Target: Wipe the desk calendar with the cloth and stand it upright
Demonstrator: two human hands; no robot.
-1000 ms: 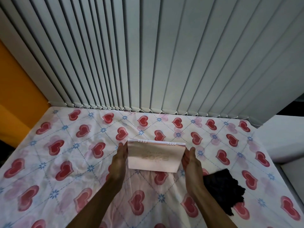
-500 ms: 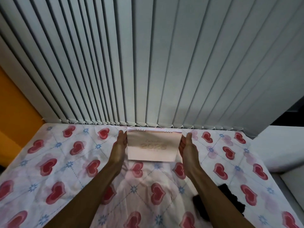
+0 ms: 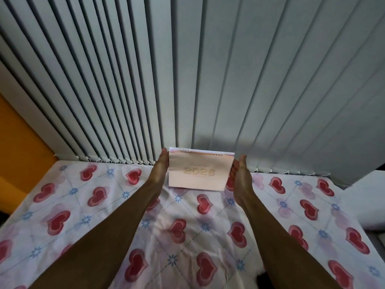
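Note:
A pale pink desk calendar (image 3: 199,171) with wire rings along its top and "2026" on its cover stands upright near the far edge of the surface, close to the blinds. My left hand (image 3: 159,171) presses flat against its left side and my right hand (image 3: 239,174) against its right side, so both hold it between them. Only a dark sliver of the black cloth (image 3: 263,280) shows at the bottom edge, beside my right forearm.
The surface is covered by a white sheet with red hearts (image 3: 179,228). Grey vertical blinds (image 3: 187,80) hang right behind the calendar. An orange wall (image 3: 18,155) is at the left, a white ledge (image 3: 366,197) at the right.
Both hands have carried the calendar away from me toward the blinds. The view has tilted up, so the black cloth has slid almost out of the bottom of the frame.

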